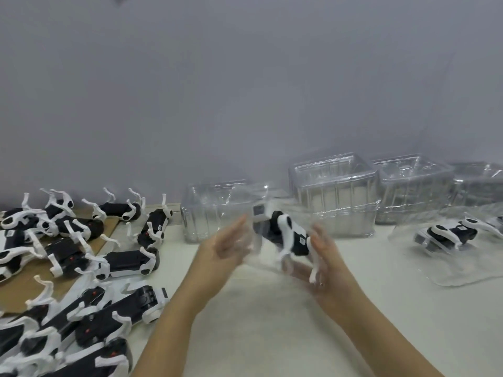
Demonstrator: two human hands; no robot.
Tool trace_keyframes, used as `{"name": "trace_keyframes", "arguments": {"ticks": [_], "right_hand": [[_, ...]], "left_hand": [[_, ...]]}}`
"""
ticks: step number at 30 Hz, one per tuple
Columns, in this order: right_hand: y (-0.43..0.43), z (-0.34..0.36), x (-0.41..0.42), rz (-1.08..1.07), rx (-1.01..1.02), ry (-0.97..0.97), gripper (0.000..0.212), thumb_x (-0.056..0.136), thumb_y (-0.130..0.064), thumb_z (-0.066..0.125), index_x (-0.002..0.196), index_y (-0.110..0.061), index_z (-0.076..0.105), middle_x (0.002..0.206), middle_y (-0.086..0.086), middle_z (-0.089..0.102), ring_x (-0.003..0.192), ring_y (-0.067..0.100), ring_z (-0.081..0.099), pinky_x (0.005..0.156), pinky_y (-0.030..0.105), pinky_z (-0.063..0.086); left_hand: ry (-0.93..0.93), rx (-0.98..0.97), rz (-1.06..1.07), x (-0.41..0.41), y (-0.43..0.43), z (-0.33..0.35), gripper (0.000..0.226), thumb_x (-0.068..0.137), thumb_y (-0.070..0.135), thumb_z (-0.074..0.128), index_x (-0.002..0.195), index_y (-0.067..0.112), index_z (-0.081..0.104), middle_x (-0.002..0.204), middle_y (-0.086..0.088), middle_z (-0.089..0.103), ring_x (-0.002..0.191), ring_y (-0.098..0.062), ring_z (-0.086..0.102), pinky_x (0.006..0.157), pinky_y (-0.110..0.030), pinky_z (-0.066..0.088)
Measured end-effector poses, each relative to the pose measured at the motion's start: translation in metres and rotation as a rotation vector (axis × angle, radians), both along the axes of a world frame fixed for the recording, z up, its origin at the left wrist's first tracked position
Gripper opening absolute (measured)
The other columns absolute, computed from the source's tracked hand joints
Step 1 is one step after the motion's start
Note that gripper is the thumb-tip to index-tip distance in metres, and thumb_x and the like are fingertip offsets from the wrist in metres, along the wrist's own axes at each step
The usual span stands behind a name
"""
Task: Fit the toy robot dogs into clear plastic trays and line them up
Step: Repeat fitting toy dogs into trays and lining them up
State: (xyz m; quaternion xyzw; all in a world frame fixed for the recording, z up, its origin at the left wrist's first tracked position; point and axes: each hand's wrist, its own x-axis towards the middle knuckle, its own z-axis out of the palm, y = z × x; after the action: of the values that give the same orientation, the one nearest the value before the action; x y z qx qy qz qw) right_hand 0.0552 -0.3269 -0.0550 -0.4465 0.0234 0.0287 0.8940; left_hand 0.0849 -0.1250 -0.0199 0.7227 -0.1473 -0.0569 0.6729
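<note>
Mid-frame, the toy robot dog (pixel 290 235) sits in a clear tray (pixel 265 261) (likely light, flimsy, slippery: best held by its side walls) pressed between the straight-fingered left grip (pixel 228 247) and the right grip (pixel 328 263), whose curl blur hides.

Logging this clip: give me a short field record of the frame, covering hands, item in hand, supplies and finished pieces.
hands: left hand and right hand, fingers fairly straight, press either side of the held tray
held item: clear held tray with a toy dog inside, lifted above the white table, motion-blurred
supplies: loose dogs piled at left, partly on cardboard; empty tray stacks along the wall
finished: one packed tray on the table at right
</note>
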Motion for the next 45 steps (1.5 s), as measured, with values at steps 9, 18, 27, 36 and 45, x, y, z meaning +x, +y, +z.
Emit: {"name": "trace_keyframes", "arguments": {"ticks": [9,18,27,36,45], "right_hand": [[-0.020,0.014,-0.004,-0.464,-0.511,-0.308,0.084,0.053,-0.035,0.092,0.123,-0.058,0.052,0.129,-0.018,0.060,0.113,0.002,0.061,0.090,0.021,0.052],[-0.060,0.035,-0.007,-0.225,-1.109,0.062,0.064,0.069,-0.054,0.079,0.124,-0.039,0.049,0.121,-0.022,0.058,0.106,-0.007,0.056,0.083,0.018,0.045],[-0.073,0.046,-0.046,-0.231,-1.858,0.003,0.076,0.079,-0.071,0.052,0.145,-0.043,0.026,0.150,-0.011,0.033,0.137,0.015,0.031,0.108,0.039,0.030],[-0.092,0.010,-0.054,-0.439,-2.401,-0.090,0.057,0.048,-0.066,0.078,0.100,-0.046,0.072,0.102,-0.007,0.074,0.042,0.016,0.057,0.051,0.023,0.048],[-0.126,0.014,-0.033,-0.449,-2.481,-0.106,0.051,0.058,-0.059,0.080,0.106,-0.044,0.072,0.099,-0.008,0.072,0.039,0.015,0.056,0.047,0.022,0.044]], "left_hand": [[0.020,-0.135,0.110,-0.001,-0.011,0.000,0.101,0.058,0.055,0.087,0.144,0.037,0.038,0.134,0.026,0.052,0.120,0.001,0.056,0.101,-0.024,0.043],[0.075,0.179,0.328,-0.021,-0.039,-0.007,0.089,0.042,0.063,0.079,0.125,0.039,0.060,0.118,0.008,0.065,0.075,-0.011,0.071,0.070,-0.020,0.049],[0.407,-0.251,-0.032,-0.034,-0.094,-0.038,0.036,0.088,-0.017,0.051,0.106,0.008,0.067,0.108,-0.014,0.066,0.092,-0.033,0.066,0.060,-0.039,0.056],[0.449,-0.243,-0.215,-0.032,-0.097,-0.068,0.032,0.095,-0.010,0.037,0.102,0.000,0.066,0.105,-0.022,0.069,0.110,-0.038,0.058,0.109,-0.050,0.034],[0.521,-0.367,-0.116,-0.025,-0.095,-0.064,0.033,0.099,-0.011,0.028,0.092,-0.006,0.060,0.096,-0.027,0.062,0.079,-0.033,0.065,0.052,-0.026,0.057]]}}
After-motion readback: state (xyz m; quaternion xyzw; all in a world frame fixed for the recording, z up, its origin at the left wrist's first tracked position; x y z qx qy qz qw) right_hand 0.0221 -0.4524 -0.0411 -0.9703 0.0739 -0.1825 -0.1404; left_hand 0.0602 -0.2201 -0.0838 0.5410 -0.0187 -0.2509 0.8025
